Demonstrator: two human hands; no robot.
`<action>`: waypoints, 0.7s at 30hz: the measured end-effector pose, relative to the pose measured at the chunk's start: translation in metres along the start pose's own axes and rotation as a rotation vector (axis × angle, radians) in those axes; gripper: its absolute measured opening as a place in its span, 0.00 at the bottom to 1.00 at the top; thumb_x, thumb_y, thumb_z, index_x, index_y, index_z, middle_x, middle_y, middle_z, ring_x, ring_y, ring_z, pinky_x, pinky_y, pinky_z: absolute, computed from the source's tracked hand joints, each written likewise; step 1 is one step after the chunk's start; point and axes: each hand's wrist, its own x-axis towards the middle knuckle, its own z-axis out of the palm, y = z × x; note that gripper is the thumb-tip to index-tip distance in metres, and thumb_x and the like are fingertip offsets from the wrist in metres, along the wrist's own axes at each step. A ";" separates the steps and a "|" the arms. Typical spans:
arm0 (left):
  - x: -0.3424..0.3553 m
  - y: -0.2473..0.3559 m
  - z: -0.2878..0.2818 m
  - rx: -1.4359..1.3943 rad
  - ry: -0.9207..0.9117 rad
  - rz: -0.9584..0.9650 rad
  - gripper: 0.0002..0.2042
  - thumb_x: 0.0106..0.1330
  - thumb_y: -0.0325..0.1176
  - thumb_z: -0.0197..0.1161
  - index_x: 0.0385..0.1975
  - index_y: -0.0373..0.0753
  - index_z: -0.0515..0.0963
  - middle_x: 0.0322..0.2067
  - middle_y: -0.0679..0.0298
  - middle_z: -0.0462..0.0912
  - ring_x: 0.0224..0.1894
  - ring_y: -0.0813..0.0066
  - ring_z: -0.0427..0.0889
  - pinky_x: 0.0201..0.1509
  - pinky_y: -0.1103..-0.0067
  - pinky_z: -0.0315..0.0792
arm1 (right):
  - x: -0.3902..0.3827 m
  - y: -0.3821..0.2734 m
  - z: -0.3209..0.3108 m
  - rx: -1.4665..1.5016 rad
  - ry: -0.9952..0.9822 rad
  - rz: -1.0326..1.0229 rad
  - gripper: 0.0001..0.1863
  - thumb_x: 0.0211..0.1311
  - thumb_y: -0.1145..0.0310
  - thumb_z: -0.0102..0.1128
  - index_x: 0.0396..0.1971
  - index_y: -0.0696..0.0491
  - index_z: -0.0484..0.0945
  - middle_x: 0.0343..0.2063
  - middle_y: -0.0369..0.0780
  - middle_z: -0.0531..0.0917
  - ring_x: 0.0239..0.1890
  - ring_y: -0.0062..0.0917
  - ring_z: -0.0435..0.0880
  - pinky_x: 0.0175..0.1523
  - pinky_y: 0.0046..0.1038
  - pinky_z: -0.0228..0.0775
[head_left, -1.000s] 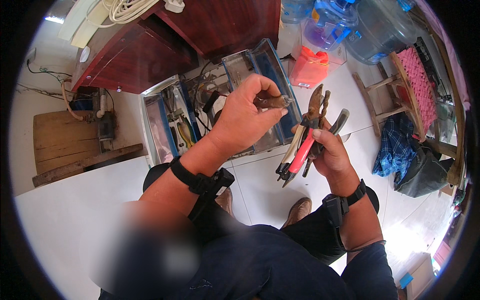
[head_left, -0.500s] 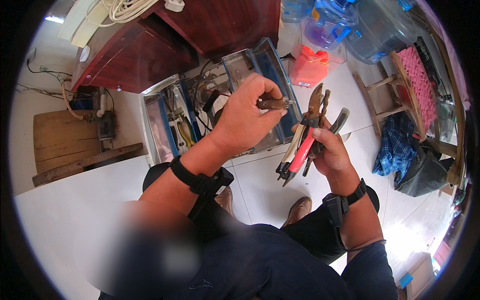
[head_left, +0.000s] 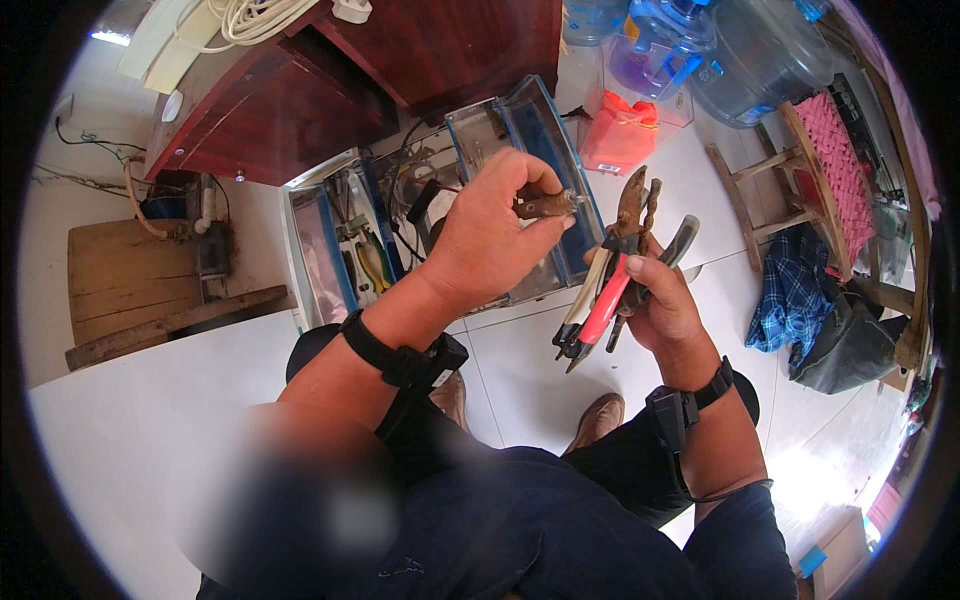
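left hand (head_left: 490,235): we've pinched a small rusty brown metal piece (head_left: 545,206), raised
right hand (head_left: 655,300): our fist's clamped round a bundle of red-handled pliers and rusty tools (head_left: 615,270)
open blue-and-clear plastic toolbox (head_left: 330,250): 12 o'clock, hand tools inside

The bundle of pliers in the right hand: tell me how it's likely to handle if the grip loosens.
The bundle of pliers looks like rigid metal, so probably heavy for its size. Several separate tools are pinched together in the right hand, so they could well slide apart or splay. The smooth red and white handles hang free below the fist, which likely makes slipping out downward the main risk.

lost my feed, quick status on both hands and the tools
Left hand pinching small rusty brown piece. Right hand gripping bundle of pliers. Open toolbox on floor beyond, nothing between hands.
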 end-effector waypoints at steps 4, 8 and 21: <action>0.000 -0.002 -0.001 0.029 -0.009 -0.038 0.14 0.54 0.20 0.67 0.37 0.37 0.70 0.31 0.69 0.74 0.35 0.87 0.74 0.40 0.87 0.71 | 0.001 0.002 0.001 0.019 0.020 -0.008 0.34 0.51 0.55 0.60 0.56 0.57 0.63 0.41 0.44 0.81 0.37 0.23 0.81 0.33 0.20 0.72; 0.000 -0.001 -0.001 -0.072 -0.013 -0.084 0.14 0.56 0.22 0.67 0.39 0.35 0.71 0.33 0.69 0.76 0.36 0.87 0.74 0.41 0.86 0.71 | 0.001 0.001 -0.002 0.010 -0.001 0.001 0.34 0.51 0.55 0.60 0.56 0.57 0.63 0.41 0.45 0.81 0.38 0.24 0.82 0.35 0.21 0.73; 0.003 -0.009 -0.003 -0.366 -0.019 -0.217 0.14 0.64 0.26 0.62 0.46 0.30 0.71 0.38 0.65 0.78 0.40 0.82 0.78 0.47 0.83 0.73 | 0.001 0.000 -0.001 0.012 0.025 0.024 0.35 0.51 0.54 0.61 0.56 0.57 0.63 0.41 0.45 0.81 0.38 0.25 0.82 0.37 0.23 0.75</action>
